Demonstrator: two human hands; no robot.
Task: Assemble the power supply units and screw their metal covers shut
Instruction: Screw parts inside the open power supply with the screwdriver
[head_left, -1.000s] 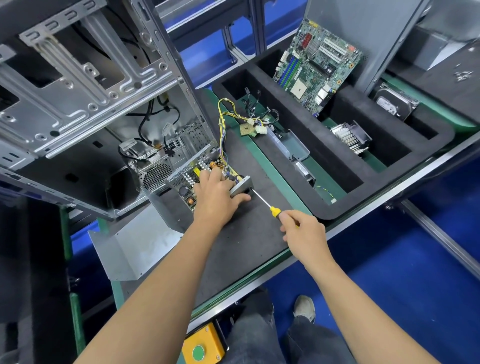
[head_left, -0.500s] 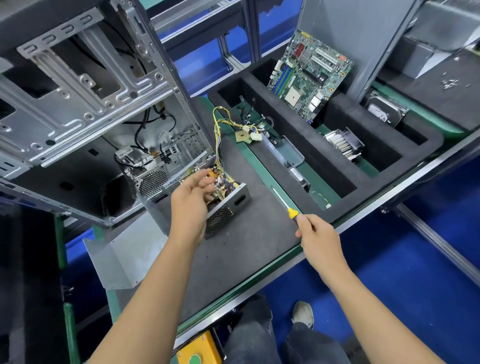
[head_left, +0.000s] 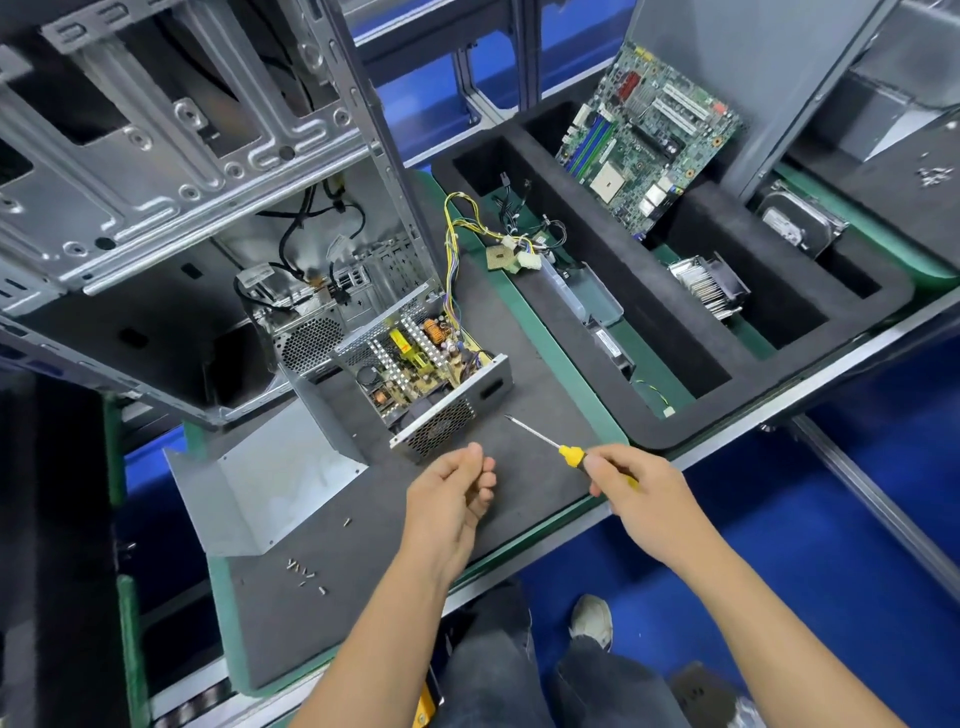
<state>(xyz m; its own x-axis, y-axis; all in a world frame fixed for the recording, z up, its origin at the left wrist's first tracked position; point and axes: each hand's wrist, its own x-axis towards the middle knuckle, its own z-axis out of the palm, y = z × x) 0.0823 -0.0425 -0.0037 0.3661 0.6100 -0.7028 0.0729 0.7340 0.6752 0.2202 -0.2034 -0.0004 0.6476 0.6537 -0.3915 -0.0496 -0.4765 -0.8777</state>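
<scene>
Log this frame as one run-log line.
stage: cover off | power supply unit: open on mat | left hand: curled, off unit | right hand: holds screwdriver | metal cover: left of unit
</scene>
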